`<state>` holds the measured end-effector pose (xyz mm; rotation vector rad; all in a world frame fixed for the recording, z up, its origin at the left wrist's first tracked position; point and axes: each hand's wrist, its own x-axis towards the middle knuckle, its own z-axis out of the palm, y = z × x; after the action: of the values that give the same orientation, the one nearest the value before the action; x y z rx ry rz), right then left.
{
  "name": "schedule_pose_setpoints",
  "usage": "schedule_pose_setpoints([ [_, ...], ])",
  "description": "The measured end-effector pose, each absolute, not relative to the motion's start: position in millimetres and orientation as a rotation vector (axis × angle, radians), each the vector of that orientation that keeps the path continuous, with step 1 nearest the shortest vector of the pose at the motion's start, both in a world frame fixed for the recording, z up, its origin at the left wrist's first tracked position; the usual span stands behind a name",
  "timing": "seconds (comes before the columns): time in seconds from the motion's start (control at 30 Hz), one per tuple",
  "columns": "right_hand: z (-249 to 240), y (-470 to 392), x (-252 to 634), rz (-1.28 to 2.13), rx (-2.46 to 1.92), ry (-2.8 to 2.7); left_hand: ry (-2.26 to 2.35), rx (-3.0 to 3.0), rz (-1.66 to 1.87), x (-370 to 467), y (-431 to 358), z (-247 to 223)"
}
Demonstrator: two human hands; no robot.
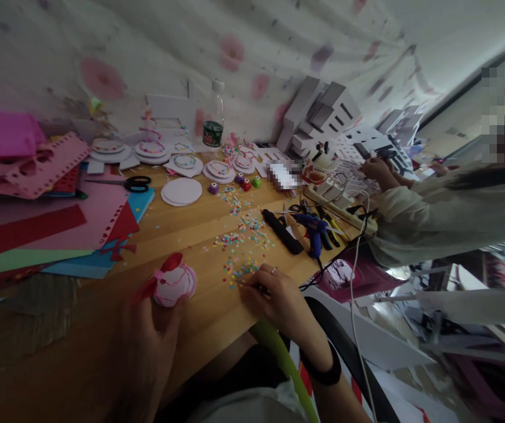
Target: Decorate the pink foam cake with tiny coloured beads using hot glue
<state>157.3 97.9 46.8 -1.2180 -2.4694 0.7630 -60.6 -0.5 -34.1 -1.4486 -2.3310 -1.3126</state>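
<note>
Pose | left hand (153, 343): fingers clasping pink-white ornament (172, 289) | right hand (281, 296): palm down, fingers pinching thin tool (242, 284) near confetti (244, 268)

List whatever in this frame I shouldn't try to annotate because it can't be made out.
All in the head view:
- Underside of the pink-and-white craft piece: turned away from the camera.
- Rear of the slim tool: covered by the right hand.
- Left hand: outline partly lost in shadow.
- Bottle label wording: too small and blurred.
- Co-worker's head: cut by the right edge, pixelated.
</note>
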Motion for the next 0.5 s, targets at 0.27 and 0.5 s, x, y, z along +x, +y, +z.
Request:
schedule_pose_setpoints([
  [0.27, 39, 98, 153, 0.823, -1.32, -2.468, -2.275, -1.432, -1.285, -55, -2, -34],
  [0.5, 38, 97, 152, 0.827, -1.271, -2.48, -2.27, -1.401, -1.292, -54, -2, -37],
])
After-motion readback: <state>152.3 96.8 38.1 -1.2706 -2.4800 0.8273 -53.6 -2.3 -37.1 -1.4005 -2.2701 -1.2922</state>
